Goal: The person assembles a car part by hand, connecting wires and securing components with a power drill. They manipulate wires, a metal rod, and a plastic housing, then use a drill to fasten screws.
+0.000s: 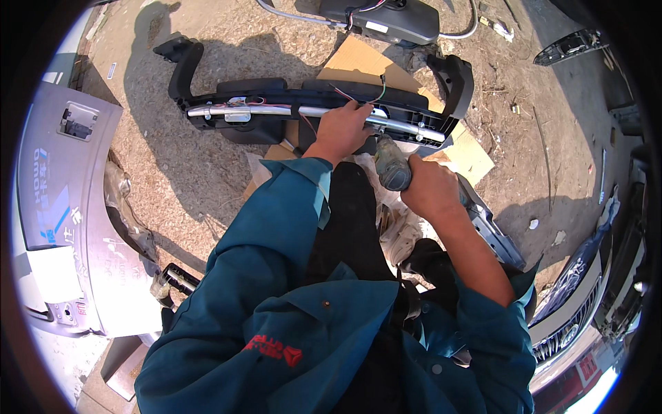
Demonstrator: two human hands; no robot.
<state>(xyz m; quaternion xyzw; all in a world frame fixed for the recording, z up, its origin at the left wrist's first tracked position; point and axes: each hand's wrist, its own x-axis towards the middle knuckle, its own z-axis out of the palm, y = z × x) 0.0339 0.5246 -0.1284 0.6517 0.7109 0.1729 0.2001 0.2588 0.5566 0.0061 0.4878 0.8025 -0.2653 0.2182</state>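
Observation:
A long black truck mirror assembly (pixel 255 93) lies crosswise before me, with a curved black arm at each end. Along it runs a silver metal tube (pixel 403 125) held by brackets, with thin coloured wires beside it. My left hand (pixel 343 129) is curled over the middle of that tube, its fingertips partly hidden. In my right hand (pixel 433 188) is a worn cordless drill (pixel 392 165), its front end pointing at the assembly just right of my left fingers. Whether its tip touches a fastener is too small to tell.
Cardboard (pixel 471 153) lies beneath the assembly on rough ground. Beyond it sits another black mirror housing (pixel 389 19) with a silver tube. A large pale vehicle panel (pixel 69 186) stands at left. A grille panel (pixel 569 324) lies at lower right, and a black part (pixel 569 47) at far right.

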